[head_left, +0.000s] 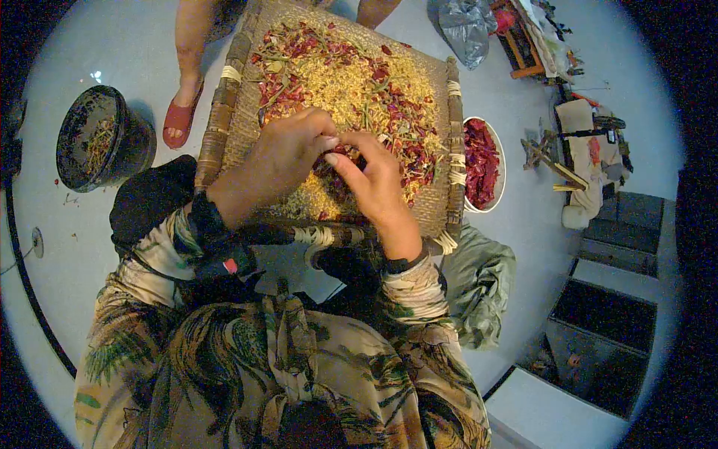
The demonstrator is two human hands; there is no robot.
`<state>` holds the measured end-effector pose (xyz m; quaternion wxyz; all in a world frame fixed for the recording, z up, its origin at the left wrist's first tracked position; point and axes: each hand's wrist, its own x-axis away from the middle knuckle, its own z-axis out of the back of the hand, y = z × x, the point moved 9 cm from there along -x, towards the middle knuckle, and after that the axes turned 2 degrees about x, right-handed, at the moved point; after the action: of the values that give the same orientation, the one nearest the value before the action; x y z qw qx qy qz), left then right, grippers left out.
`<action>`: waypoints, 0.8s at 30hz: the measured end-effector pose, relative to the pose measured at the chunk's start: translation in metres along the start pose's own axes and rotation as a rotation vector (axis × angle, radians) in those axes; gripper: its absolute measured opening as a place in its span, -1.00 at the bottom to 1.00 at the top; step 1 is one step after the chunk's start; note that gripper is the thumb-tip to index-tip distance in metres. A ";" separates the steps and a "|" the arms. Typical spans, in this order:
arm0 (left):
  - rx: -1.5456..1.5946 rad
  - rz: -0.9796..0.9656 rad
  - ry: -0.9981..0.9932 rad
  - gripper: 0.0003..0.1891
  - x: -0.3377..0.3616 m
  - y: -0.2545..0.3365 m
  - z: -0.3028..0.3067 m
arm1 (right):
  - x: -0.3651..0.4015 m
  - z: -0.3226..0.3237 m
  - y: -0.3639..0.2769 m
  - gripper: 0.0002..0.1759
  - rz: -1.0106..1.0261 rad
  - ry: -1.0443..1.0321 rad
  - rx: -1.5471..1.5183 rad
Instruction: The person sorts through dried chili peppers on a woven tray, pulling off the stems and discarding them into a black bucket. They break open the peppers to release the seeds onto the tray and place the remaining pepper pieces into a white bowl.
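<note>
A woven bamboo tray (221, 120) lies in front of me, covered with yellow seeds, red chilli pieces (396, 105) and green stems. My left hand (280, 161) and my right hand (374, 183) meet over the tray's near middle. Together their fingertips pinch a dried red chilli (345, 152), which is mostly hidden by the fingers. My patterned sleeves and lap fill the lower part of the view.
A white bowl (499, 153) of red chillies sits right of the tray. A black bucket (101, 138) with stems stands at the left. Another person's foot in a red sandal (179, 116) is beyond the tray. Clutter and steps lie at the right.
</note>
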<state>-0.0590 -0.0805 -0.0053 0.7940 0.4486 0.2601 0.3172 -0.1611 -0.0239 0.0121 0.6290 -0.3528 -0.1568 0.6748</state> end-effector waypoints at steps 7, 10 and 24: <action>0.451 0.076 0.111 -0.86 0.004 -0.009 -0.002 | 0.006 0.001 -0.014 -0.82 0.079 0.045 0.059; 0.835 0.280 0.019 -0.85 0.004 -0.022 -0.020 | 0.007 0.005 -0.017 -0.84 0.099 0.094 0.055; 1.494 0.354 0.150 -0.84 -0.007 -0.036 0.009 | 0.005 -0.012 0.049 -0.75 -0.281 0.082 -0.444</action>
<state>-0.0477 -0.1047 -0.0314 0.1982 0.8777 0.3826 0.2095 -0.1890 -0.0300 -0.0298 0.6295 -0.4838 -0.3227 0.5153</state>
